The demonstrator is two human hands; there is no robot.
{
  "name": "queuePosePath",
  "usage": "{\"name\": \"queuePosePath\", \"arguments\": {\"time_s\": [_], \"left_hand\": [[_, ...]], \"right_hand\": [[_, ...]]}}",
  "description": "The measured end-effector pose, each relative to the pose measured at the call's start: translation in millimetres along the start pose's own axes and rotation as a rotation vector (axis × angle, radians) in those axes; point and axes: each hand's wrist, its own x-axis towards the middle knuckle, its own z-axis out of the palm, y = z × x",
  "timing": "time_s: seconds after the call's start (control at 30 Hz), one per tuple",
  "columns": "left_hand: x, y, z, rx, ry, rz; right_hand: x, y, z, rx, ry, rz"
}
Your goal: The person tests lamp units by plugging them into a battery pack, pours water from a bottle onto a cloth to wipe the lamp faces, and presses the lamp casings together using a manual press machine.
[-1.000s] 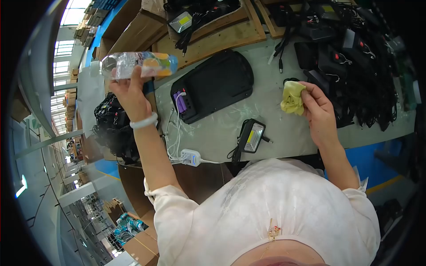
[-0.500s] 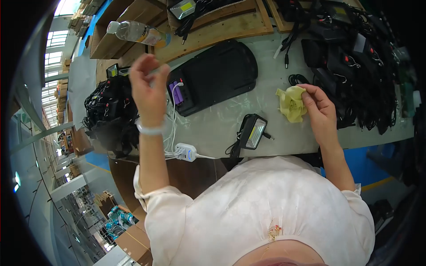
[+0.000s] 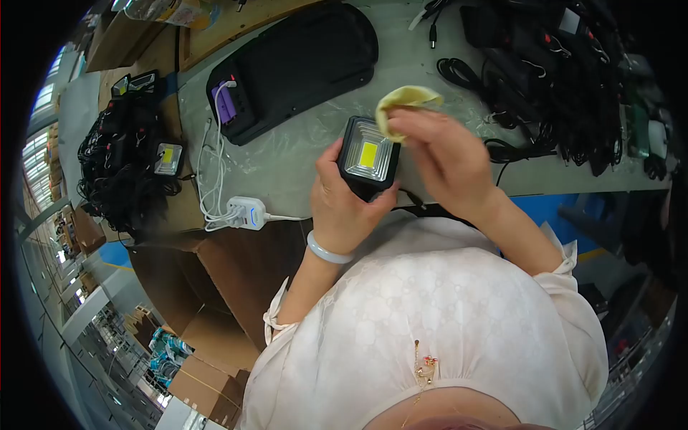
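Observation:
My left hand [image 3: 344,204] is closed around a small black LED work light [image 3: 368,152], its reflector and yellow LED panel facing up. In my right hand [image 3: 451,161] is a crumpled yellow cloth [image 3: 401,102], pinched at the light's upper right corner; whether the cloth touches the lens I cannot tell. Beyond the light lies a large black housing [image 3: 301,68] with a purple device [image 3: 223,104] plugged to a white cable at its left end.
A white power adapter [image 3: 246,213] with cables sits at the table's near edge. Black lights with cords are heaped at left [image 3: 122,165] and right [image 3: 552,79]. An open cardboard box [image 3: 229,287] stands below the table at left.
My left hand has come down from the upper left and taken hold of the work light, lifting it from the table. The right hand has brought the cloth left to it.

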Motion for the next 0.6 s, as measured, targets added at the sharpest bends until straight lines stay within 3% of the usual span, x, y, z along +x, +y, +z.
{"name": "queuePosePath", "arguments": {"time_s": [0.1, 0.2, 0.3, 0.37, 0.43, 0.53, 0.6], "left_hand": [[11, 7, -4, -0.002, -0.077, -0.052], [3, 3, 5, -0.018, -0.024, -0.076], [12, 15, 1, 0.043, -0.049, -0.136], [16, 13, 5, 0.037, -0.022, -0.100], [12, 6, 6, 0.020, 0.019, 0.020], [10, 11, 5, 0.070, -0.021, -0.118], [4, 4, 9, 0.138, -0.028, -0.056]], "right_hand": [[-11, -4, 24, -0.031, -0.119, -0.126], [-18, -1, 17, -0.025, -0.230, -0.273], [2, 30, 11, -0.096, -0.285, -0.038], [-10, 6, 15, -0.075, -0.205, -0.176], [-14, 8, 9, -0.018, -0.264, -0.232], [0, 22, 10, -0.106, -0.260, -0.033], [-12, -9, 14, -0.003, -0.259, -0.127]]}}
